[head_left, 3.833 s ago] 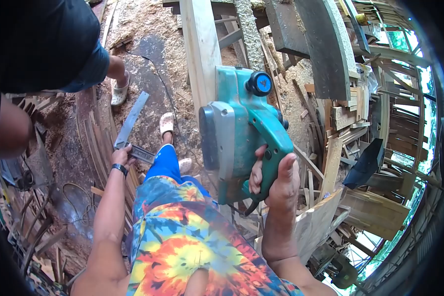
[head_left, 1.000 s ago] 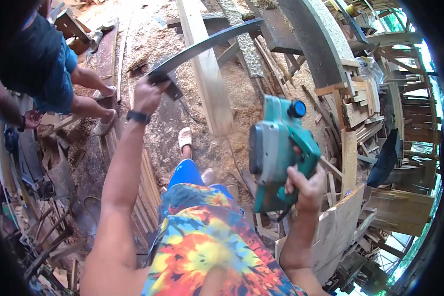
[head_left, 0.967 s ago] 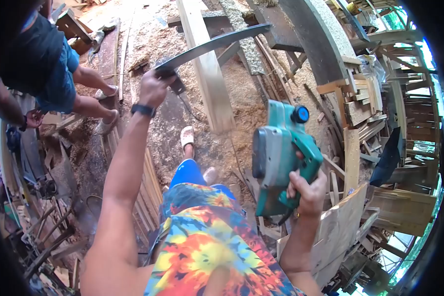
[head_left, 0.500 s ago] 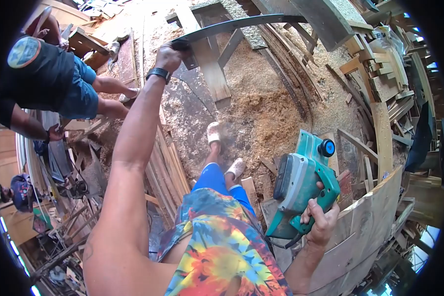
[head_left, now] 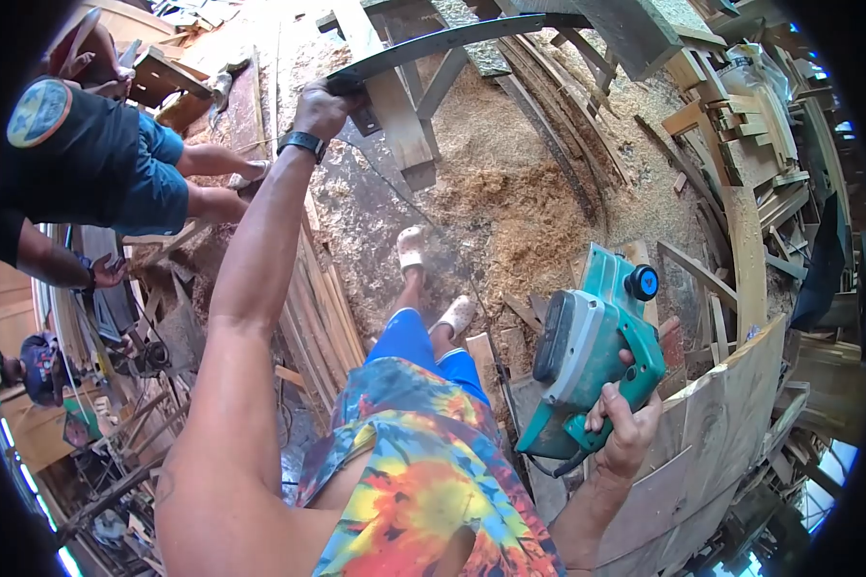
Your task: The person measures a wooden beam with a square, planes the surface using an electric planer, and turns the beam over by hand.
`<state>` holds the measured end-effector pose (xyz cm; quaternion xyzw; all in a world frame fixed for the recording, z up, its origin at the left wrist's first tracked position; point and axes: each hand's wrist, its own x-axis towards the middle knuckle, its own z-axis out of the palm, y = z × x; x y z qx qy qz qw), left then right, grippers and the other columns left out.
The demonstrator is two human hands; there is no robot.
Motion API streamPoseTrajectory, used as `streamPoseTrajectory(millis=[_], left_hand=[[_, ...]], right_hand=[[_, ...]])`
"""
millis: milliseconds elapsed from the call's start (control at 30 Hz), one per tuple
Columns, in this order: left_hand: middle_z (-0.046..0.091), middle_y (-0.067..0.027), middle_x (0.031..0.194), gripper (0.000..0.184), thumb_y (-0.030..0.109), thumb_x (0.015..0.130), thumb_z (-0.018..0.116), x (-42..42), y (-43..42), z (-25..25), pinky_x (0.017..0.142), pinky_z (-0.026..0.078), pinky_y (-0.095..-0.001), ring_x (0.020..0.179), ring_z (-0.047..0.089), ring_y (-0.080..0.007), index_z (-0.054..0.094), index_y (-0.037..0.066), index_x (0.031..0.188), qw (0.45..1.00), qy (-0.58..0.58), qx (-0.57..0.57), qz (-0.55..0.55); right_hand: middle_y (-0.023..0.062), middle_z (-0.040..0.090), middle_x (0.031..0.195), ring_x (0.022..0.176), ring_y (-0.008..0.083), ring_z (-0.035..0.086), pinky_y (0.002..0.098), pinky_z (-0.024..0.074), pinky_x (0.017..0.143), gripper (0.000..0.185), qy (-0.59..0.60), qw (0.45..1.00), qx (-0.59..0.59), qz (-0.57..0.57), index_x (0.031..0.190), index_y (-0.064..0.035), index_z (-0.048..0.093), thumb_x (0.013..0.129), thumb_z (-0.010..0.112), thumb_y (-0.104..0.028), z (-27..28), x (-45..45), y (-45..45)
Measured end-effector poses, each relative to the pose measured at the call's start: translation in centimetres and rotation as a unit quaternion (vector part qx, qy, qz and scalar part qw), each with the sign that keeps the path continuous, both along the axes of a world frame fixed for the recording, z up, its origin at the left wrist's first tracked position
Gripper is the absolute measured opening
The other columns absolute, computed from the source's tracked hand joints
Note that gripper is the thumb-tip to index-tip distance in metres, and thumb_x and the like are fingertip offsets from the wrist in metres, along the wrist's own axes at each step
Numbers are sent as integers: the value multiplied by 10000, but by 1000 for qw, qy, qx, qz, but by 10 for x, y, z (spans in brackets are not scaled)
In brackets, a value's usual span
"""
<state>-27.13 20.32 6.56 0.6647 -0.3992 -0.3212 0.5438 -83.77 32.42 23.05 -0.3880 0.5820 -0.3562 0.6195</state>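
Note:
My left hand (head_left: pixel 320 112), wearing a dark wristband, is closed on the near left end of a long, narrow dark wooden board (head_left: pixel 433 48). The board runs off to the right above a pale timber support (head_left: pixel 399 125). In my right hand (head_left: pixel 627 428) is a green electric hand planer (head_left: pixel 587 351) with a blue-and-black round knob, gripped by its rear handle. It hangs at my right side, away from the board. A dark cord leaves its back end. My fingers partly hide the handle.
Wood shavings (head_left: pixel 510 231) cover much of the floor, with long wood strips (head_left: pixel 322 308) lying left of my feet. Another person (head_left: pixel 87 159) stands at the left. Stacked offcuts (head_left: pixel 765 125) and a large plywood panel (head_left: pixel 702 452) are on the right.
The view has shifted slightly. My left hand and the board's near end sit a little further left in view. Both grips are unchanged. The other person's lowered hand has moved slightly.

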Motion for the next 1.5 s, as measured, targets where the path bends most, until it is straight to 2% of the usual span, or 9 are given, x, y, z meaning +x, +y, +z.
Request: streamPoseTrajectory(millis=[167,400,667,800,900,967,1067,1367,1500], left_hand=[[770,-75,1023,271,-56,835,737,-28,26,-4,876,565,-289,910,704,-132,754,24,1093,998,45,7,-37],[764,-80,982,245,-48,872,707,-73,52,6,797,593,-317,861,714,-149,735,2,1111,1000,-12,-15,-18],[764,-74,1005,248,-73,861,714,-92,60,11,828,586,-307,892,706,-137,738,19,1090,1000,0,11,1],[770,-73,1012,228,-71,852,716,-100,70,10,807,585,-292,916,707,-141,754,32,1052,999,43,6,8],[753,-107,1045,242,-59,860,718,-106,91,14,817,600,-312,938,711,-178,725,23,1087,990,122,-14,70],[739,-103,1036,262,-49,861,728,-109,107,15,807,610,-334,928,710,-195,694,21,1112,963,202,-20,178],[723,-55,984,261,-44,841,746,-101,139,-6,772,608,-344,895,706,-200,689,42,1081,904,310,-23,292],[717,-44,912,90,78,910,715,-107,251,-99,718,586,-402,803,703,-210,681,102,990,791,452,98,400],[708,-70,907,82,40,916,688,-116,269,-117,744,604,-466,810,709,-240,657,84,979,754,475,165,423]], right_hand=[[24,538,684,476,111,514,261,428,473,518,-8,1000,2,4,1324,69,522,843,691,-27,1,-6,4],[26,545,685,477,115,522,263,424,467,514,-5,1000,-4,17,1318,65,526,842,698,-28,3,-5,4],[25,559,688,478,115,525,272,440,465,478,6,999,2,54,1303,64,535,875,710,-58,14,11,-2],[21,560,684,482,109,516,267,434,471,458,18,995,13,100,1295,42,547,908,724,-128,29,31,-10],[23,551,670,501,107,521,258,424,477,505,-13,989,10,148,1260,27,561,929,748,-306,38,50,-21],[32,554,665,509,105,519,250,417,481,608,-29,981,-6,190,1229,19,565,935,704,-495,38,66,-29],[33,552,656,508,102,512,243,404,480,631,-48,977,21,209,1204,15,568,949,650,-556,42,95,-44],[-10,546,661,522,53,499,214,396,474,507,-52,949,6,312,1064,1,583,971,657,-491,40,185,-82],[31,552,628,477,100,512,247,417,455,672,-22,944,17,330,1094,17,554,894,678,-612,36,215,-96]])
